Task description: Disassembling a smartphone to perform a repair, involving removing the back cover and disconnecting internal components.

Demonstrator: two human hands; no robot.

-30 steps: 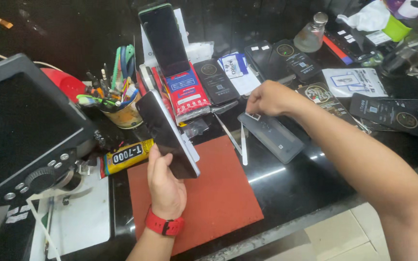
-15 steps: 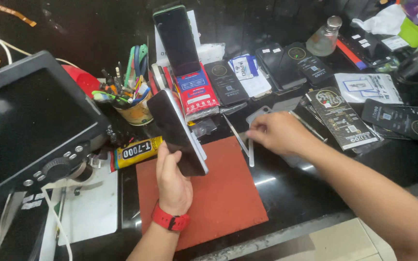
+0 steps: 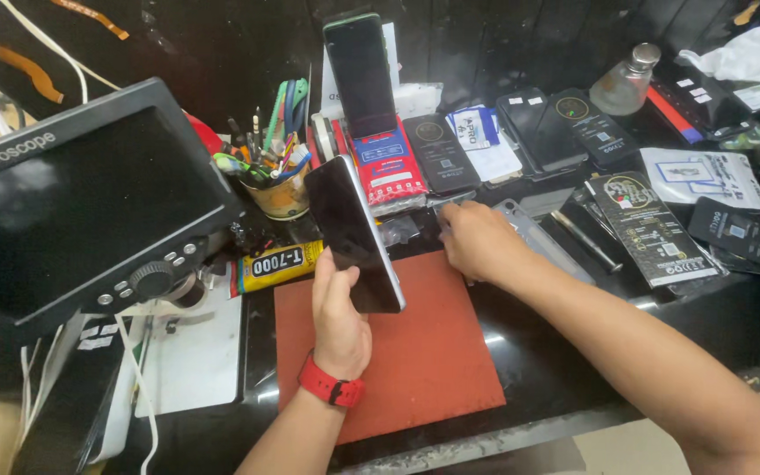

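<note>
Presently, left hand (image 3: 340, 321) holds a dark phone (image 3: 354, 233) in a closed grip, tilted above the red mat (image 3: 424, 361) — right hand (image 3: 478, 242) rests on the surface (image 3: 573, 352) just beyond the mat's far edge; its grip cannot be told.

A black phone (image 3: 354, 233), screen dark and glossy, is held tilted over the red mat's (image 3: 415, 352) far-left corner. A clear case (image 3: 538, 237) lies flat on the counter beyond the mat's far-right corner.
</note>
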